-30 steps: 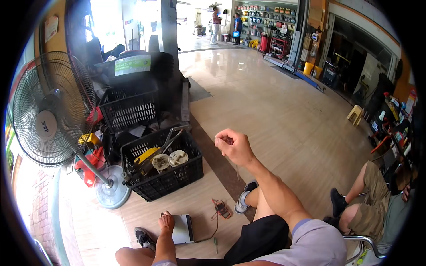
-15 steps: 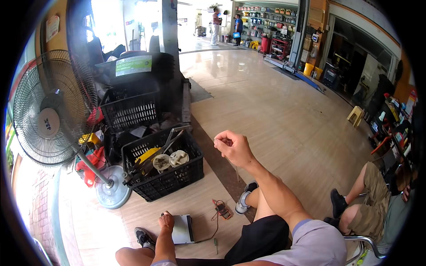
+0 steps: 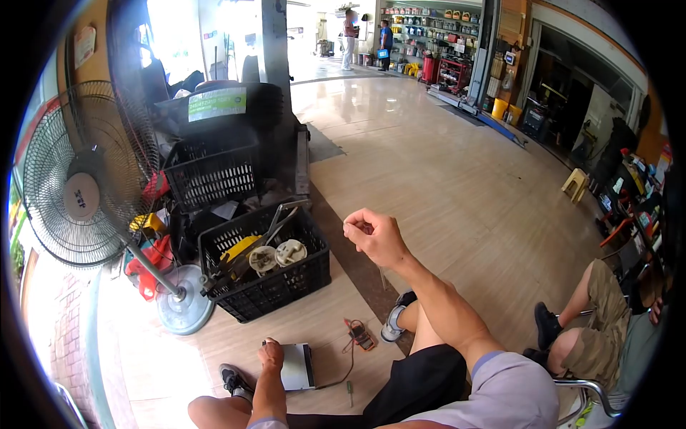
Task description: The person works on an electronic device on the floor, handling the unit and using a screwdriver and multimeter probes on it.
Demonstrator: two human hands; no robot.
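Note:
My left hand is closed at the upper left edge of a flat silver device on the floor; what its fingers grip there is too small to tell. A cable runs from the device toward an orange multimeter. My right hand is raised in front of me, fingertips pinched together; anything between them cannot be made out. A small green screwdriver lies right of the device. Beyond my left hand stands a black crate with round white parts and metal pieces inside.
A standing fan is at the left, its base beside the crate. A person sits at the right on a metal-framed chair. Two people stand far back near shelves. A small yellow stool stands at the right.
The view has shifted slightly, and the fan head has turned a little. Both hands keep nearly the same pose and place.

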